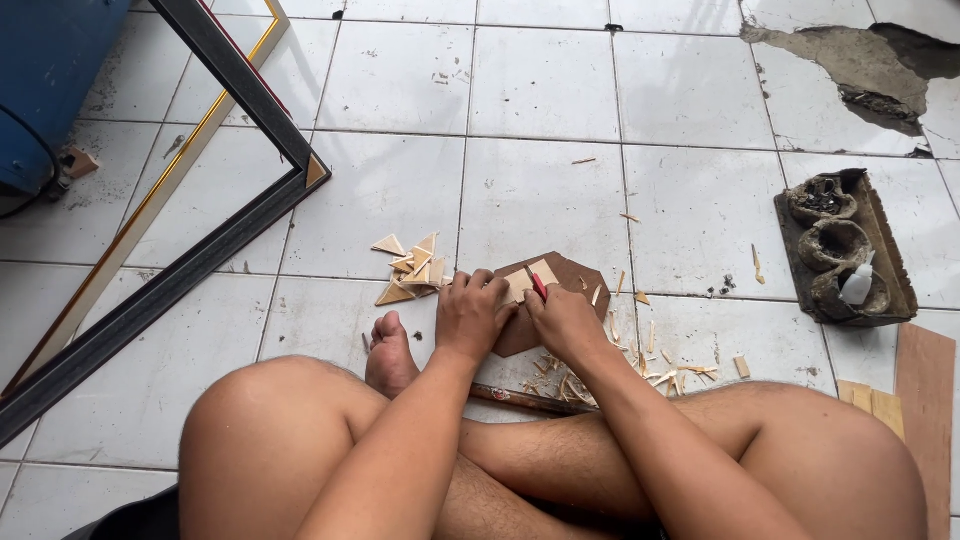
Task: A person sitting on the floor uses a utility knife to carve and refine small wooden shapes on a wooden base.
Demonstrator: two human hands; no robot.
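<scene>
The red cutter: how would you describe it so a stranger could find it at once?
Start from the white tiled floor, then the brown board before the crossed legs. The right hand holds the red cutter over a pale wood piece. It is the only red thing among pale offcuts.

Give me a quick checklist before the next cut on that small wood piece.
1. Left hand pins the pale wood piece: ok.
2. Right hand grips the red-handled knife: ok.
3. Brown cutting board flat on the tiled floor: ok.
4. Left fingers clear of the blade: cannot tell.
5. Bare foot away from the board: ok.
6. Shavings around the board: not ok.
</scene>
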